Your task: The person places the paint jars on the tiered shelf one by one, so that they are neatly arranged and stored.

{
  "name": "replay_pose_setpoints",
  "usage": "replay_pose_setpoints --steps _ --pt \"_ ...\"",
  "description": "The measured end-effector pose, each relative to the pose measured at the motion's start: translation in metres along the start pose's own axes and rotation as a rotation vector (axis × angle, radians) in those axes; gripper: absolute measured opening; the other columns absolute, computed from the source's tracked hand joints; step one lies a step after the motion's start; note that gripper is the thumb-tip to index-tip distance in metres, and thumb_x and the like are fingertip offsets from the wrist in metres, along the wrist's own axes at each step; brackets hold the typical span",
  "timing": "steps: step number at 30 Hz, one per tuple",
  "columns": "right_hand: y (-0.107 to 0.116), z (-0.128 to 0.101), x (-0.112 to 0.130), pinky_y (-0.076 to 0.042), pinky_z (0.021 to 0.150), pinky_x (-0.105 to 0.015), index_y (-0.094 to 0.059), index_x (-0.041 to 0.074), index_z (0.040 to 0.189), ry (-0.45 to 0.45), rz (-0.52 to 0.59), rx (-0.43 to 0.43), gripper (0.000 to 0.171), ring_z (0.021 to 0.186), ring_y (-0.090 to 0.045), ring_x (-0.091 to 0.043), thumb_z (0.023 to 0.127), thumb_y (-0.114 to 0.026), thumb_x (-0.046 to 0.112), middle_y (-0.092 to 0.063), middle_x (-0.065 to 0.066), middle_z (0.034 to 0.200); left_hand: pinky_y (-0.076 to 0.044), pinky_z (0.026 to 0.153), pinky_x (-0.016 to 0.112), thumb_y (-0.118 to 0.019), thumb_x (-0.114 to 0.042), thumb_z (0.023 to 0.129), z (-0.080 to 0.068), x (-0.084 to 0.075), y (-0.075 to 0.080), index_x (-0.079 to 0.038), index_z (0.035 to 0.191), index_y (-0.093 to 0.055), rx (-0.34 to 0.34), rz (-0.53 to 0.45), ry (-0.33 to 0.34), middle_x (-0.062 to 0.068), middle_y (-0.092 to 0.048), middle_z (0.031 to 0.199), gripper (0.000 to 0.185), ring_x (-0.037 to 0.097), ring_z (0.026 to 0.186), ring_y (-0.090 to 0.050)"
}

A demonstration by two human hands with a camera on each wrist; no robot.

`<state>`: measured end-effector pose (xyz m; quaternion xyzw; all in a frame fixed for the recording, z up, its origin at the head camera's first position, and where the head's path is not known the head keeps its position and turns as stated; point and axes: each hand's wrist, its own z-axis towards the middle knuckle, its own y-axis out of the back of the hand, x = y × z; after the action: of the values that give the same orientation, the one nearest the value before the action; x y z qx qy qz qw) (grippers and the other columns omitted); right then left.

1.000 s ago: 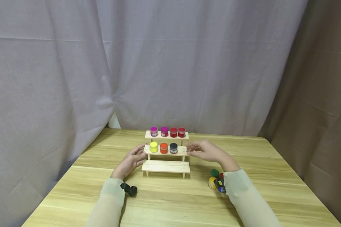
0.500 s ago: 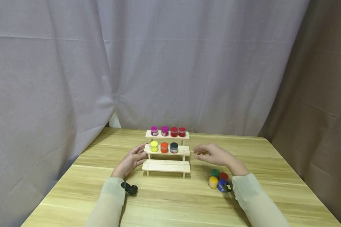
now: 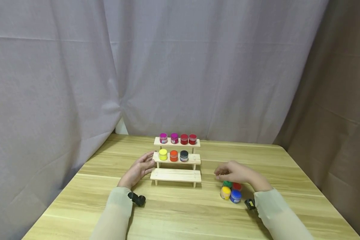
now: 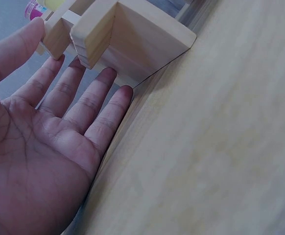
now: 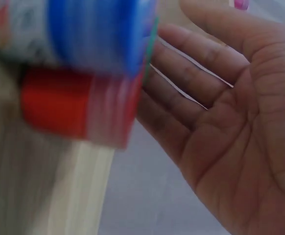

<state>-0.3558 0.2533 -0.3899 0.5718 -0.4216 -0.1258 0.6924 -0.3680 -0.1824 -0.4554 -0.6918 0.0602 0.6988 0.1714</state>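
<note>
Grey curtain (image 3: 180,73) fills the background, cut off at the frame's upper edge, behind a wood-grain table (image 3: 174,216) whose near edge is out of view. On it stands a three-step wooden stand (image 3: 175,175), its left end beside the left hand (image 3: 137,170). That hand's fingers are straight and slightly spread, tips at the wood; whether every tip touches, I cannot tell. The right hand (image 3: 237,172) hangs over the table right of the stand, fingers loosely bent and pinching nothing, partly hiding a green jar (image 3: 227,184) and a red jar (image 3: 237,187). Just in front of these sit a yellow-orange jar (image 3: 225,192) and a blue jar (image 3: 235,196); in the right wrist view the blue one is cut off and blurred, its pale label unreadable. Small labels on the stand's jars are also too tiny to read. Its top step holds two magenta jars (image 3: 174,138) and two dark red jars (image 3: 184,139); the middle step holds a bright yellow jar (image 3: 163,154), an orange jar (image 3: 174,156) and a black jar (image 3: 184,156). Colour shows through some clear sides, but what the contents are is unclear.
</note>
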Motion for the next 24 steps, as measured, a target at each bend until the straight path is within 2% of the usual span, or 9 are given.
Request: replay_pose_setpoints --steps 8,13,18,24 --pt "-0.001 -0.007 -0.016 -0.055 0.077 -0.022 -0.072 0.016 0.108 -0.05 0.07 0.067 0.025 0.09 -0.066 -0.004 0.091 -0.066 0.034 -0.072 0.008 0.101 -0.035 0.116 0.045 -0.057 -0.019 0.095 0.002 0.001 0.002 -0.021 0.152 -0.029 0.002 0.003 -0.002 0.011 -0.031 0.155 0.063 0.027 0.134 -0.043" --pt "0.003 -0.013 -0.021 -0.055 0.079 -0.025 -0.07 0.011 0.11 -0.09 0.138 0.075 0.031 0.092 -0.066 -0.008 0.089 -0.068 0.034 -0.072 0.004 0.102 -0.034 0.117 0.046 -0.057 -0.019 0.094 0.003 0.001 0.002 -0.021 0.152 -0.028 0.007 -0.001 -0.007 0.011 -0.03 0.156 0.065 0.029 0.137 -0.04" --pt "0.007 -0.019 -0.027 -0.055 0.079 -0.024 -0.068 0.007 0.115 -0.105 0.209 0.126 0.037 0.094 -0.065 -0.011 0.086 -0.072 0.03 -0.071 -0.001 0.105 -0.034 0.117 0.046 -0.057 -0.019 0.095 0.002 0.002 0.002 -0.023 0.151 -0.031 0.005 -0.005 -0.002 0.01 -0.032 0.155 0.062 0.029 0.136 -0.041" --pt "0.008 -0.022 -0.032 -0.055 0.079 -0.022 -0.068 0.01 0.113 -0.126 0.264 0.15 0.032 0.096 -0.065 -0.017 0.086 -0.072 0.025 -0.072 -0.004 0.105 -0.035 0.116 0.046 -0.057 -0.019 0.094 0.002 0.003 0.001 -0.023 0.151 -0.031 0.004 -0.003 -0.008 0.012 -0.032 0.155 0.062 0.029 0.135 -0.043"
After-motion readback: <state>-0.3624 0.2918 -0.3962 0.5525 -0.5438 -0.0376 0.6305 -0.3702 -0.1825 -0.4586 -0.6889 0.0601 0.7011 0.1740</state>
